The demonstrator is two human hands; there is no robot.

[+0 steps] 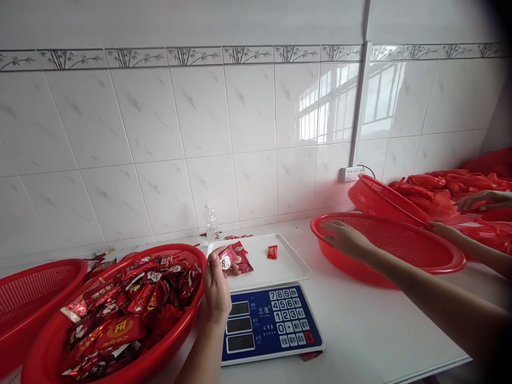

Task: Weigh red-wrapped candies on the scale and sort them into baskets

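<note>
My left hand (218, 285) is closed around several red candy packets (242, 258) at the left end of the white scale tray (290, 266). One small red packet (272, 252) lies alone on that tray. Below the tray is the blue keypad panel of the scale (262, 325), its three displays dark. My right hand (346, 240) reaches over the left rim of a red perforated basket (400, 245); its fingers are spread and nothing shows in them. Left of my left hand, another red basket (190, 320) is heaped with red wrapped packets (124, 330).
A further red basket (36, 288) stands at the far left. A clear bottle (212, 223) is against the tiled wall. At right, another person's hands (486, 200) are among red plastic bags (440, 186), beside a tilted red basket (384, 197).
</note>
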